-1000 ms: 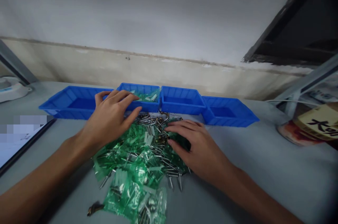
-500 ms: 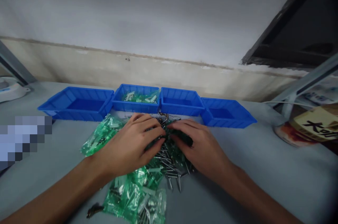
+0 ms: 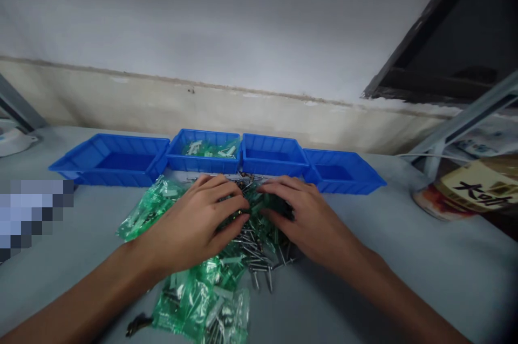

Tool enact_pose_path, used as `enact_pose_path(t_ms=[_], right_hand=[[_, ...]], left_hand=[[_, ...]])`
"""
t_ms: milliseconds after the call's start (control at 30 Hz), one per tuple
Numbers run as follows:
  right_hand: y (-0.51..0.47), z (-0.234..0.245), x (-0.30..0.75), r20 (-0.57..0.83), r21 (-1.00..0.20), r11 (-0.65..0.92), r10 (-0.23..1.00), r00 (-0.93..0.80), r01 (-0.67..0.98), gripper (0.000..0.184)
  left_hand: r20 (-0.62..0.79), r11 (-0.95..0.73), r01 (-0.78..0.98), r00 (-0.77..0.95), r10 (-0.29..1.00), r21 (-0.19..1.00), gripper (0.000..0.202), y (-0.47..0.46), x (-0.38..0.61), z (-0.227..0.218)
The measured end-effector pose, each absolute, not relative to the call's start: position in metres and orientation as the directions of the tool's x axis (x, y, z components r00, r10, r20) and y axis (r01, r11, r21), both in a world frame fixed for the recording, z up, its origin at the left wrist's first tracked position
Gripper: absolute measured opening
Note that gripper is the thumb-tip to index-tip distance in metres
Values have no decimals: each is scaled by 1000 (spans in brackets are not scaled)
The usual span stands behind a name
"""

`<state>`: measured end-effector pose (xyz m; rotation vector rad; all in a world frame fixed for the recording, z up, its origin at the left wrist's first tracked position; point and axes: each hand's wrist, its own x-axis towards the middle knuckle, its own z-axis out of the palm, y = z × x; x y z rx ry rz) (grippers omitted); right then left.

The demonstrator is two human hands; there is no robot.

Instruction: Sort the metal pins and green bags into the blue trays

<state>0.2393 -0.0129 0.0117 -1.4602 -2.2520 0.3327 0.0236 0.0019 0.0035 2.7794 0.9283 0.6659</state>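
My left hand (image 3: 202,220) is curled over the middle of a pile of metal screws (image 3: 253,252). Its thumb and fingertips come close together around small dark pieces I cannot make out. Opposite it, my right hand (image 3: 309,220) has thumb and index finger apart, next to a crumpled green plastic bag (image 3: 261,230) on the pile. Filled green bags (image 3: 190,301) lie at the front, with a clear-looking bag of screws (image 3: 229,319) at their edge. Another green bag (image 3: 145,209) rests left of my left hand. My palms hide part of the pile.
Blue bins stand in a row along the back: a left bin (image 3: 109,177), a bin with green packets (image 3: 202,164), a third bin (image 3: 275,163) and a right bin (image 3: 348,186). A labelled jar (image 3: 465,193) is at the right, a dark brown piece (image 3: 138,325) at front left.
My fingertips have moved slightly apart, showing more of the green plastic between them. The whole view has shifted a little, so the bins and bags appear farther left.
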Motion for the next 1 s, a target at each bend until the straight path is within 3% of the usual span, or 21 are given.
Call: enact_pose_path(t_ms=[200,500,667,867,1000], right_hand=[[-10,11,237,380,-601,459,884,-271,655,26],[-12,5,234,520,-642,524,834,-185,560,29],[-13,8,233,432,-833,408,902,-21,374,26],[-20,5,222,310,-941,293,946,90,168,25],[-24,1,216,262,-963,253,959,107,91,28]], left_hand=[[370,-806,537,716,592,250,22,2,24,2],[386,-804,536,706,594,256,21,1,24,2],[449,-764,580,624,639,283,19,2,24,2],[455,-645,570,458,764,509,33,-3,30,7],[413,-579,512,408,814,635,20,-7,34,14]])
